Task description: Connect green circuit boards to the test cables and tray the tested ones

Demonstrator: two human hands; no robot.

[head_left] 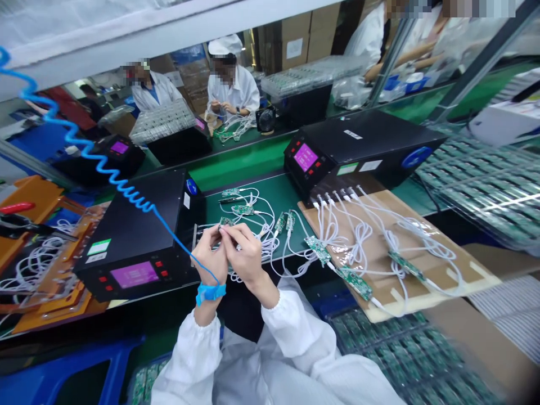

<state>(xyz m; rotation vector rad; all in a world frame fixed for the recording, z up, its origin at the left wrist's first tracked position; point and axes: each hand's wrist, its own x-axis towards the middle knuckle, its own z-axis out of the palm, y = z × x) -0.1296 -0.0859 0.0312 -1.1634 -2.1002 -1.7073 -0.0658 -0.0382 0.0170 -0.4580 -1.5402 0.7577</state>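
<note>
My left hand (210,256), with a blue strap (210,293) on its wrist, is closed, its fingertips pinched together. My right hand (244,254) is closed too, and its thumb and fingertips meet those of my left hand. Whatever they pinch is hidden by the fingers. Just beyond the fingertips shows a small green circuit board (226,221); I cannot tell whether it is held or lies behind. Other circuit boards (243,210) with white cables (270,242) lie close by on the green bench mat (270,194).
Black test boxes with pink screens stand left (135,219) and right (358,146). A cardboard sheet (439,225) carries cabled boards. A coiled blue cord (97,157) runs to my wrist strap. Trays of boards (485,185) lie at right. Co-workers (236,84) sit opposite.
</note>
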